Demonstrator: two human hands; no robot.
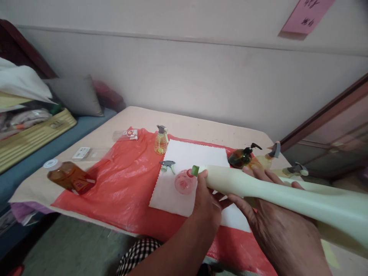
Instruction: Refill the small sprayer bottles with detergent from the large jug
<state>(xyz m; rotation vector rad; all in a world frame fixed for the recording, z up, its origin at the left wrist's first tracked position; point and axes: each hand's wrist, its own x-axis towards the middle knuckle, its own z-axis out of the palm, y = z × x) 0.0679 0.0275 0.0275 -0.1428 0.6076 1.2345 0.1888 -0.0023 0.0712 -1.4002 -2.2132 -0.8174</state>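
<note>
A large pale green plastic jug (227,179) lies tilted almost level across the right side, its narrow mouth pointing left. My left hand (208,201) steadies the mouth end from below, thumb near the tip. Farther back, my right hand (276,218) grips the jug around its handle part. At the mouth, a small green piece (194,170) meets the red neck of a round pink clear bottle (184,183); whether it belongs to jug or bottle I cannot tell. The bottle leans on a white cloth (198,153). Left of it lies a grey-and-green spray head (168,166).
A yellow spray bottle (161,142) stands behind the cloth. A dark pump bottle (240,158) and more spray bottles are at right. An amber-liquid bottle (69,176) lies at left on red plastic sheeting (120,191). A wall (186,76) closes the back.
</note>
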